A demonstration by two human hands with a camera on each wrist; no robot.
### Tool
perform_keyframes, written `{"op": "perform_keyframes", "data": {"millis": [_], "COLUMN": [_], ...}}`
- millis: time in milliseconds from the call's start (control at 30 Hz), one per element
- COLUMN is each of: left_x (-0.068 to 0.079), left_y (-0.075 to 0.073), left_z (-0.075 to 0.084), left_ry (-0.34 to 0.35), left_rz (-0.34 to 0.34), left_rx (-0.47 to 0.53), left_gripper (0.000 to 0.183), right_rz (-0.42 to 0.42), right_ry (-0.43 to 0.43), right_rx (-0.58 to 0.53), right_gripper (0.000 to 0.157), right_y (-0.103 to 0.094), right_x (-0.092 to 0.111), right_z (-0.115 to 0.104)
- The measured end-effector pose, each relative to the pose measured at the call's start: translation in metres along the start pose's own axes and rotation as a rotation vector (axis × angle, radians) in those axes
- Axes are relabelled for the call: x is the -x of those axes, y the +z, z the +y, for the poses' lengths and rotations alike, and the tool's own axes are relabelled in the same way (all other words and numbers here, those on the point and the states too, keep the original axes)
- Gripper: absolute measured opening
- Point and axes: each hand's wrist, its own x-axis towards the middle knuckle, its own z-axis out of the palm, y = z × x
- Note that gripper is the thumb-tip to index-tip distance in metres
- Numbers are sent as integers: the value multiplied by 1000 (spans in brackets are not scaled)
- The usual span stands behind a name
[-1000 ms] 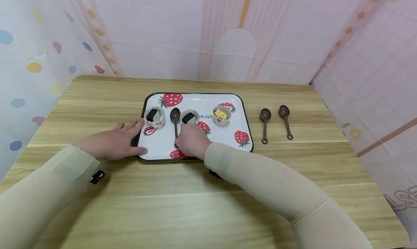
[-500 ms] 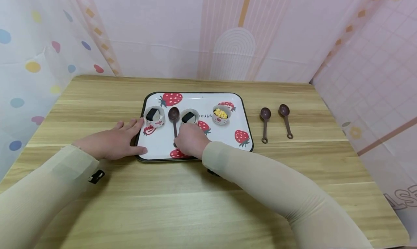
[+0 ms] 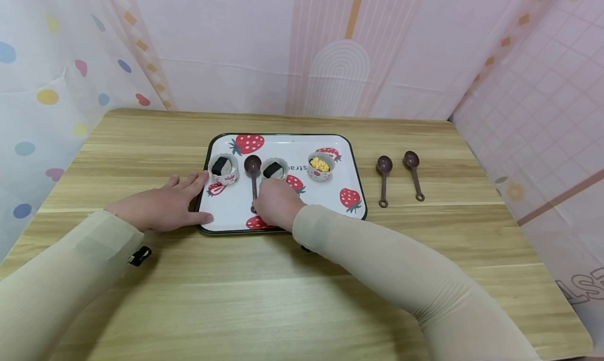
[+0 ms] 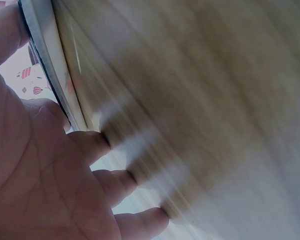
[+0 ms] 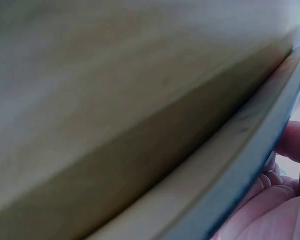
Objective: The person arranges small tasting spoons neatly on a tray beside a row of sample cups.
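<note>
My right hand (image 3: 279,203) is at the front of a white strawberry-print tray (image 3: 325,201), its curled fingers pinching the ring end of a brown measuring spoon (image 3: 252,165). That spoon lies between two paper cups, its bowl pointing away. The left cup (image 3: 227,179) and the middle cup (image 3: 285,165) each hold a small white rice ball with a black wrap; my right hand partly covers the middle one. My left hand (image 3: 165,206) spreads at the tray's left edge, thumb over the rim. In the left wrist view its fingers (image 4: 140,223) reach down to the wooden table.
A third paper cup (image 3: 321,176) with yellow bits stands on the tray's right half. Two more brown measuring spoons, a nearer one (image 3: 384,166) and a farther one (image 3: 412,161), lie on the wooden table (image 3: 302,308) right of the tray. A patterned curtain (image 3: 217,51) hangs behind.
The spoon's bowl has shifted slightly left, then a touch back to the right, with my right hand at its handle end. My left hand and the cups stay put.
</note>
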Motion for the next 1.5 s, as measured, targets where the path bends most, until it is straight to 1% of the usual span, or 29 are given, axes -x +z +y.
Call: {"op": "perform_keyframes", "data": {"millis": [200,300,400,533,733,867,1000,1133,1233,1300,1500], "left_x": [0,0,-1,-1,-1,-1,-1,-1,-1,-1,-1], "left_y": [0,-1,-1,-1,-2,-2,-2,-1,-1,-2,-2], "left_z": [0,-1,-1,0,0,0,-1,-1,0,0,0], "left_ry": [-1,-1,-3,-3,-3,-3,-6,-7,-8,-8,-11], "left_rz": [-2,-5,-7,-7,-6,-7,-7,-6,-5,-6,-10], "left_rx": [-8,-14,-15,-14,-25,-29,-28,-24,-27,-29,-32], "left_gripper": [120,121,122,123,123,122,123,124,124,123,122], "right_rz": [-9,-9,15,74,194,269,323,375,394,398,372], "right_ry": [-14,-39,-81,-141,-258,-335,-400,-454,-464,-452,-402], "right_rx": [-32,-8,19,46,113,127,148,200,227,246,353], "right_gripper": [27,30,29,23,26,26,32,40,49,56,71], "right_y": [-3,-5,-6,-9,-17,-24,-30,-35,-39,-41,-51], "right_x": [1,3,7,15,25,30,34,35,34,33,33], "right_z": [3,4,6,10,20,28,37,49,58,64,86]}}
